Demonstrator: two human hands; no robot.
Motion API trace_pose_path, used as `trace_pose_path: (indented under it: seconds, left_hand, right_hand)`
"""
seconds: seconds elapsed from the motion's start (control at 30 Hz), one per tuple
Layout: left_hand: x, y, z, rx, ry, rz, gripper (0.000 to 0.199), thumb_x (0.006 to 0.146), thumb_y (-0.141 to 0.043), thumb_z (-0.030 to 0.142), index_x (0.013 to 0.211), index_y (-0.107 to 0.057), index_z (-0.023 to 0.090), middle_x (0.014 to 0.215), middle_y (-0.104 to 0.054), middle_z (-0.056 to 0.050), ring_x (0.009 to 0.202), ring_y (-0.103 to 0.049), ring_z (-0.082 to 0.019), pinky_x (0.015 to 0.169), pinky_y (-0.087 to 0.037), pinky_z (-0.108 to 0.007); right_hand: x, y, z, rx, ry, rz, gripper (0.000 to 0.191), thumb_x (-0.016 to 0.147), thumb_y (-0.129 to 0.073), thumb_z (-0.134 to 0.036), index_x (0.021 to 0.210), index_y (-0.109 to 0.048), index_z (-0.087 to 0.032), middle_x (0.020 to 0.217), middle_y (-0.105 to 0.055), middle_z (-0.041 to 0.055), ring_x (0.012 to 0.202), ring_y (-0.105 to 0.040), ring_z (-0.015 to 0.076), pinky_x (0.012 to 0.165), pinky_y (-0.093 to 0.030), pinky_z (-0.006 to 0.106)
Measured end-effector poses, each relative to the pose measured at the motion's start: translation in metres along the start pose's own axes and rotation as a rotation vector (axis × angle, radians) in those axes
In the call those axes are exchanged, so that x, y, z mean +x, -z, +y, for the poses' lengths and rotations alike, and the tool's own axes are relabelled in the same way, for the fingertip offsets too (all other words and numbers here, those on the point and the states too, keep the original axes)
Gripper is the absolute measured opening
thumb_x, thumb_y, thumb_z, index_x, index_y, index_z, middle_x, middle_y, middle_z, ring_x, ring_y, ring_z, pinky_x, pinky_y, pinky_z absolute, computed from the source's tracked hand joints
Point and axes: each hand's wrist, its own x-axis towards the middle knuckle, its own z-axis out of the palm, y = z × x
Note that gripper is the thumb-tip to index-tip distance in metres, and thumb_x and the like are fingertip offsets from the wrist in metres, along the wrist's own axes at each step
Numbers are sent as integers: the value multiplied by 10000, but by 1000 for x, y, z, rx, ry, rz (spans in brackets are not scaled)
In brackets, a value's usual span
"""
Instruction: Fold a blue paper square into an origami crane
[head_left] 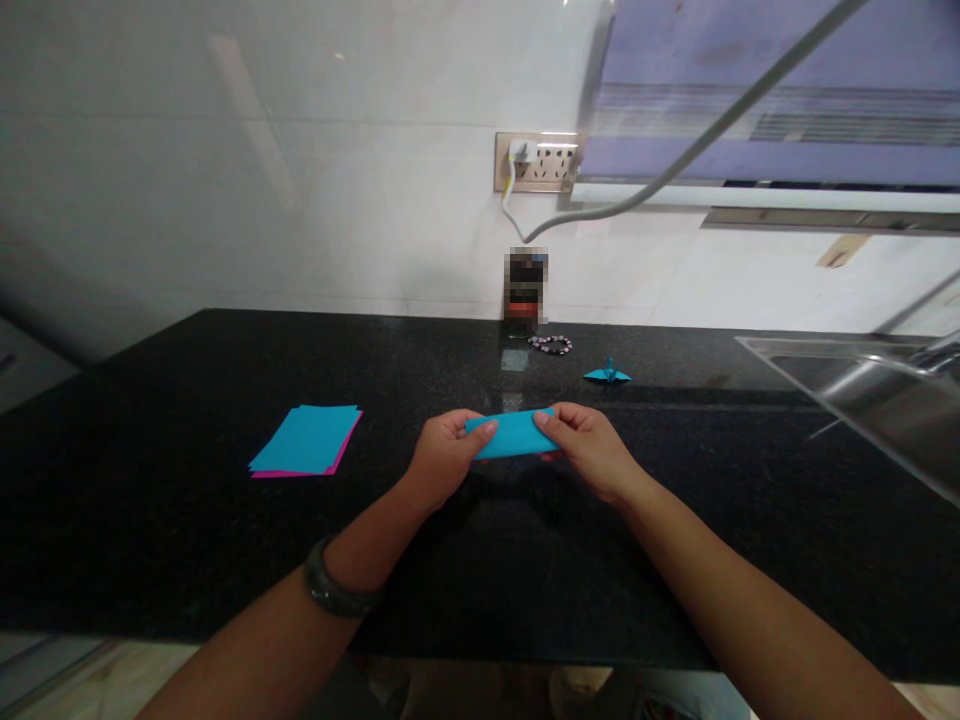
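A blue folded paper strip (pixel 514 433) is held level above the dark counter, between my two hands. My left hand (pixel 450 450) pinches its left end, thumb on top and fingers behind. At the right end my right hand (pixel 585 440) grips it the same way, fingers mostly hidden behind the paper. A stack of square sheets (pixel 307 440), blue on top with pink showing beneath, lies on the counter to the left. Farther back on the right sits a small blue folded paper bird (pixel 608 374) with its wings spread.
The black counter (pixel 187 540) meets a white tiled wall. Against the wall stands a pixelated object (pixel 525 290) beside a beaded loop (pixel 553 345). A metal sink (pixel 900 400) is at the right. A grey cable (pixel 675 165) hangs from the socket panel (pixel 551 165).
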Motion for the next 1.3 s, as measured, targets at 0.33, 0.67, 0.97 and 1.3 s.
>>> trace_pose_path:
  seconds: [0.33, 0.67, 0.97, 1.3]
  left_hand:
    - [0, 0, 0, 25, -6, 5, 237, 668, -621, 352, 716, -586, 122, 529, -545, 22, 479, -479, -92, 461, -355, -202]
    - [0, 3, 5, 326, -204, 40, 196, 682, -602, 318, 738, -665, 141, 690, -650, -35, 615, -564, -138, 554, -416, -233]
    - [-3, 2, 8, 525, -342, -33, 185, 739, -547, 288, 749, -671, 151, 727, -651, -48, 679, -593, -144, 598, -441, -236]
    - [-6, 1, 13, 404, -278, -75, 177, 724, -558, 295, 701, -654, 149, 663, -632, -32, 602, -565, -130, 537, -425, -219]
  right_hand:
    - [1, 0, 1, -42, 30, 25, 244, 707, -577, -401, 634, -528, -172, 543, -452, -45, 484, -411, 84, 474, -358, 220]
    - [0, 2, 1, -335, 187, -20, 272, 762, -510, -387, 612, -512, -160, 530, -402, -42, 491, -355, 83, 473, -288, 214]
    - [-4, -2, -2, -557, 334, -63, 252, 798, -475, -329, 624, -539, -159, 549, -448, -27, 529, -405, 93, 490, -316, 207]
    - [-7, -6, -6, -436, 299, -14, 170, 766, -527, -326, 724, -584, -171, 644, -546, -1, 594, -482, 115, 551, -376, 236]
